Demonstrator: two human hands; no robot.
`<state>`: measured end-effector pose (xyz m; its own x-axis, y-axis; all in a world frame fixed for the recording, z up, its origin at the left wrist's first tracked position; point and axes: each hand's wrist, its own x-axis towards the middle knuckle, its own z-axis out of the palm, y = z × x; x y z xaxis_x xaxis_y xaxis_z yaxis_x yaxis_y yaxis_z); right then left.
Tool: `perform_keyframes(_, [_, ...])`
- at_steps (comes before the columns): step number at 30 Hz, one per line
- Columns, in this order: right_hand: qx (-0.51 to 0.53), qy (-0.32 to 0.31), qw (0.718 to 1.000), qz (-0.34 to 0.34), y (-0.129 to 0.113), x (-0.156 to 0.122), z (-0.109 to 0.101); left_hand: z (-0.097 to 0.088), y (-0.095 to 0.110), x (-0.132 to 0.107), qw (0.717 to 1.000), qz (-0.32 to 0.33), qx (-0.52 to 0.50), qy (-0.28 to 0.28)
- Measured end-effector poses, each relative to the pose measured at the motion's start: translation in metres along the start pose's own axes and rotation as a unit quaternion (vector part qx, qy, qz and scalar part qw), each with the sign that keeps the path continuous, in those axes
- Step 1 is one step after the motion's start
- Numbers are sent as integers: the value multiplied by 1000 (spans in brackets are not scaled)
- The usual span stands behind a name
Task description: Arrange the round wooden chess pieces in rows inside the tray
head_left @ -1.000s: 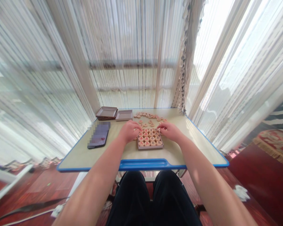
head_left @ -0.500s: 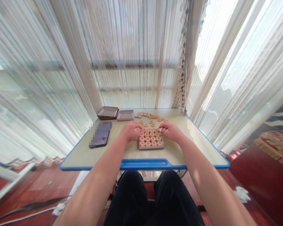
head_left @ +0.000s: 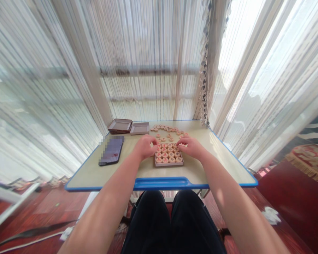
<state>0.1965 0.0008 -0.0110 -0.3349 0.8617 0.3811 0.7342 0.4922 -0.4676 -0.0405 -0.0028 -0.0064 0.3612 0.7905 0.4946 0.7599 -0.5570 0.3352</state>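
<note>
A small tray (head_left: 169, 164) full of round wooden game pieces with red marks sits in the middle of the table (head_left: 212, 162). My left hand (head_left: 145, 147) rests at the tray's far left corner, fingers curled over the pieces there. My right hand (head_left: 191, 146) is at the far right corner, fingertips pinched on the top row of pieces. What each hand holds, if anything, is too small to make out. More loose pieces (head_left: 169, 132) lie scattered on the table beyond the tray.
A dark phone (head_left: 111, 151) lies at the left of the table. Two shallow trays (head_left: 120, 126) and a lid (head_left: 140, 128) stand at the back left. Sheer curtains hang close behind the table. My legs are under the blue front edge (head_left: 161, 183).
Both hands stay at the tray's far edge with only slight finger shifts. The view has wobbled a little.
</note>
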Motion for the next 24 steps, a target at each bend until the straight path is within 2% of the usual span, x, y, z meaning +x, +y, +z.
perform_keyframes(5, [-21,-4,999,-30,0,-1,0,-1,2,0,1000,-11,12,-21])
perform_keyframes(24, [-33,-5,999,-35,-4,-2,-5,0,2,0,999,-7,20,-39])
